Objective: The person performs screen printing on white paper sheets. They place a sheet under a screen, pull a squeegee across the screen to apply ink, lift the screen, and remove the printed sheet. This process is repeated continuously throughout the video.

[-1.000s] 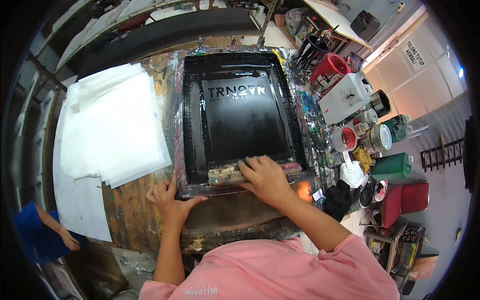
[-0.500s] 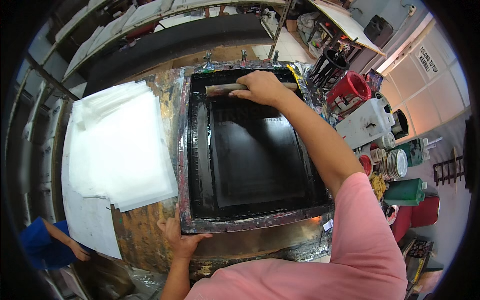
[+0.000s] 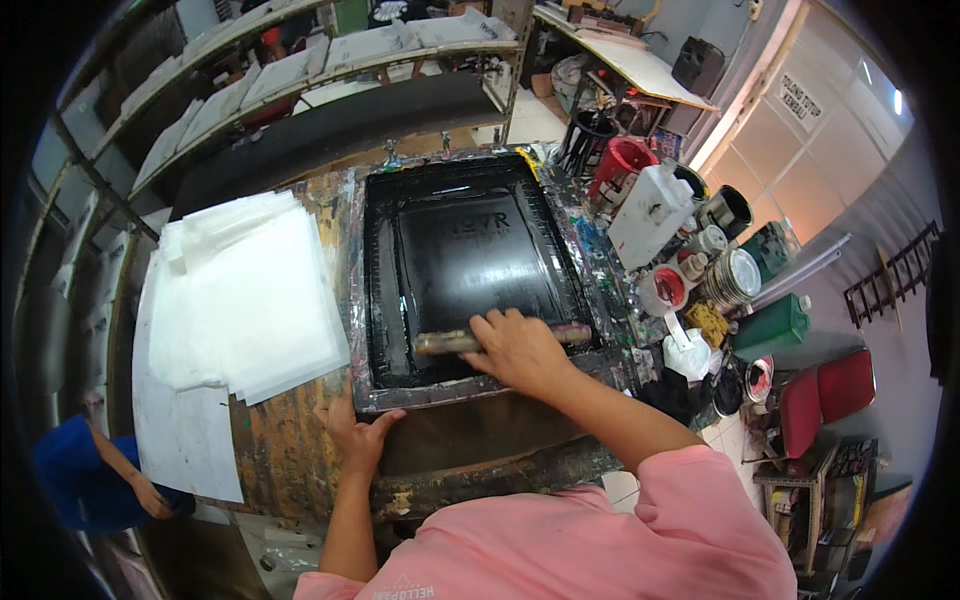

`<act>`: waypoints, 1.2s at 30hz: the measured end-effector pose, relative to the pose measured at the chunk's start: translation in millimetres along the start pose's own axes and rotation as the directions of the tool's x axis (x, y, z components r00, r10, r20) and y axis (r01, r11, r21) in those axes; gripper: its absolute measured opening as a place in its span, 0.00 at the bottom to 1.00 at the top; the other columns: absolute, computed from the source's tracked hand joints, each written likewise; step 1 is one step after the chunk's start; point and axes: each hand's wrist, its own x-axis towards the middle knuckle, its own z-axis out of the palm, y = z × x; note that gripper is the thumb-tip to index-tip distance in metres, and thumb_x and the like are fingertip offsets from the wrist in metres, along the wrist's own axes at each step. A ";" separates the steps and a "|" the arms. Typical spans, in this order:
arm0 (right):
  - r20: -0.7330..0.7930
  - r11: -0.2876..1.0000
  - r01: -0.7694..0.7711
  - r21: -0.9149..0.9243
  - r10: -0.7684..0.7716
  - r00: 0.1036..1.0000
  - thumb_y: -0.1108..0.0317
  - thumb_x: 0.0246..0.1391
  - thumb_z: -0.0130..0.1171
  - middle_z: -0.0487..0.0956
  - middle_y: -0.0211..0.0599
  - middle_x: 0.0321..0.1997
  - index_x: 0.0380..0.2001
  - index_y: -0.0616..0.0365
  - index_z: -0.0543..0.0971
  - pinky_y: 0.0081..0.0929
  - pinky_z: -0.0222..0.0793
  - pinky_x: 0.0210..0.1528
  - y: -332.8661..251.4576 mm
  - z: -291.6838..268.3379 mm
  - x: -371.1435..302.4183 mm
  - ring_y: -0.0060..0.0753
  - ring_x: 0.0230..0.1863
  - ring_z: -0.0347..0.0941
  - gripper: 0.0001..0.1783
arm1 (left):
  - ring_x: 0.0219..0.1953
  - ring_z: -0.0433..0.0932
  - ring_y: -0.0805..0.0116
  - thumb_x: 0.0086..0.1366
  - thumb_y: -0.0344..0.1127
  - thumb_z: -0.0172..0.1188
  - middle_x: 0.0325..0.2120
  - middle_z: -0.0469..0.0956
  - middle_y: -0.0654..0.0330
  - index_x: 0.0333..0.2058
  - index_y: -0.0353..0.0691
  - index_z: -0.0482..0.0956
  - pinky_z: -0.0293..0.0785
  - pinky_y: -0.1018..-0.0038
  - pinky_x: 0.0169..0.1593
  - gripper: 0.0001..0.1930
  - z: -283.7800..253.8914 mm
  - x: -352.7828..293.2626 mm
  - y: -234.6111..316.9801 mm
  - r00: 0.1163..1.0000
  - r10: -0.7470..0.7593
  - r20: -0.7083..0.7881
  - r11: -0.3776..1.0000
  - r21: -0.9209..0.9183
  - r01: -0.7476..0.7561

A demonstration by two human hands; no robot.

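A screen-printing frame (image 3: pixel 366 330) with black ink on its dark mesh (image 3: pixel 480 270) lies on the paint-stained table. My right hand (image 3: pixel 515 348) is closed around the wooden handle of a squeegee (image 3: pixel 440 342), which lies crosswise on the mesh near the frame's close end. The squeegee's blade is hidden from sight. At the frame's near left corner is my left hand (image 3: pixel 355 435), its thumb stretched along the near edge and its fingers apart against the side. A stack of thin white sheets (image 3: pixel 240 300) lies to the left of the frame.
Ink tubs, a white jug (image 3: pixel 650 215) and green bottles (image 3: pixel 775 328) crowd the right side. Metal clamps (image 3: pixel 392 152) line the frame's far edge. A drying rack (image 3: pixel 330 65) stands behind. Another person's arm in a blue sleeve (image 3: pixel 85 470) shows at lower left.
My right hand has drawn the squeegee from the frame's far end to its near end. Dark lettering now shows on the upper mesh. My left hand stays at the corner.
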 end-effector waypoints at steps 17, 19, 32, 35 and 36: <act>-0.608 0.980 0.064 -0.187 -0.167 0.776 0.45 0.64 0.60 0.83 0.46 0.27 0.30 0.60 0.85 0.47 0.66 0.46 3.7 -218.2 154.3 0.52 0.33 0.80 0.26 | 0.40 0.83 0.52 0.74 0.38 0.68 0.43 0.84 0.52 0.55 0.37 0.85 0.79 0.58 0.46 0.16 139.7 271.2 -34.4 0.996 0.065 -0.067 0.976 -0.201 -0.078; -0.616 0.980 0.065 -0.189 -0.170 0.769 0.45 0.63 0.61 0.82 0.47 0.26 0.28 0.61 0.85 0.47 0.67 0.43 7.4 -224.1 163.6 0.54 0.31 0.80 0.26 | 0.40 0.83 0.47 0.73 0.38 0.69 0.44 0.85 0.49 0.56 0.40 0.86 0.79 0.54 0.46 0.17 168.0 293.8 -55.2 0.933 0.351 -0.082 0.933 0.115 -0.341; -0.645 0.982 0.095 -0.164 -0.179 0.743 0.46 0.61 0.64 0.81 0.49 0.26 0.29 0.61 0.84 0.46 0.66 0.45 6.6 -228.4 165.0 0.55 0.32 0.79 0.25 | 0.23 0.78 0.67 0.77 0.36 0.62 0.23 0.82 0.52 0.38 0.30 0.83 0.74 0.67 0.32 0.12 79.5 253.7 -62.5 0.978 -0.161 -0.134 0.970 -0.207 0.131; -0.606 0.986 0.066 -0.153 -0.147 0.782 0.48 0.62 0.65 0.84 0.47 0.32 0.34 0.60 0.84 0.45 0.65 0.49 -2.0 -215.4 142.9 0.51 0.37 0.79 0.23 | 0.24 0.78 0.75 0.80 0.38 0.60 0.23 0.81 0.61 0.39 0.32 0.81 0.75 0.74 0.31 0.13 28.9 168.1 -103.5 0.842 -0.489 -0.228 0.812 -0.471 0.345; -0.594 0.986 0.062 -0.157 -0.145 0.792 0.48 0.62 0.65 0.84 0.47 0.33 0.35 0.61 0.85 0.45 0.65 0.49 -4.2 -211.0 135.6 0.51 0.38 0.79 0.23 | 0.24 0.78 0.77 0.81 0.40 0.60 0.24 0.81 0.62 0.40 0.33 0.80 0.76 0.76 0.31 0.14 11.6 138.0 -122.2 0.815 -0.500 -0.293 0.824 -0.451 0.343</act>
